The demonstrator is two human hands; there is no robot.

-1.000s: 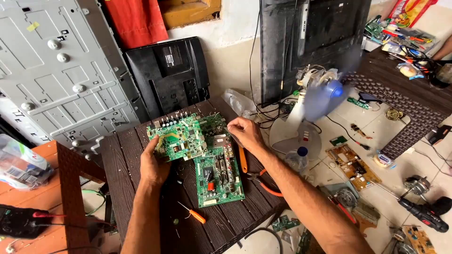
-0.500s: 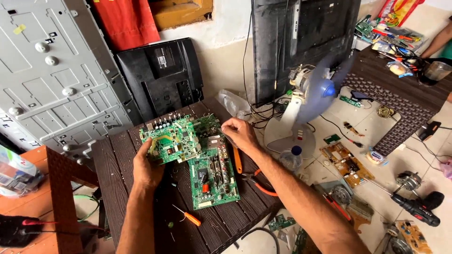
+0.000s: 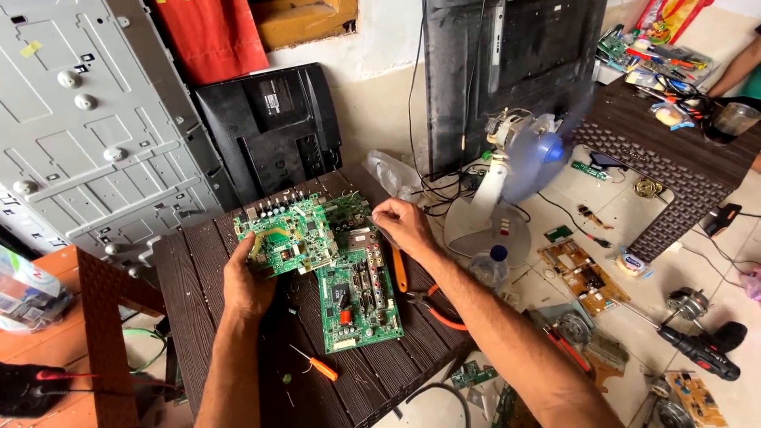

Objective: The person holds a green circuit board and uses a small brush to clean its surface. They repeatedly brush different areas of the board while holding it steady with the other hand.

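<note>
Two circuit boards lie on the dark table (image 3: 198, 317). Near, an orange screwdriver (image 3: 315, 364) lies free. Left hand (image 3: 247, 281) grasps the small board (image 3: 287, 235), tilted over the large board (image 3: 358, 297). Right hand (image 3: 403, 225) pinches that board's far edge. Pliers (image 3: 432, 305) lie right; a fan (image 3: 519, 170) spins farther right.

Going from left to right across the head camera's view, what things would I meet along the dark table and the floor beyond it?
Left hand → upper green circuit board → right hand → orange-handled pliers → white fan → tan circuit board → black power drill.
</note>
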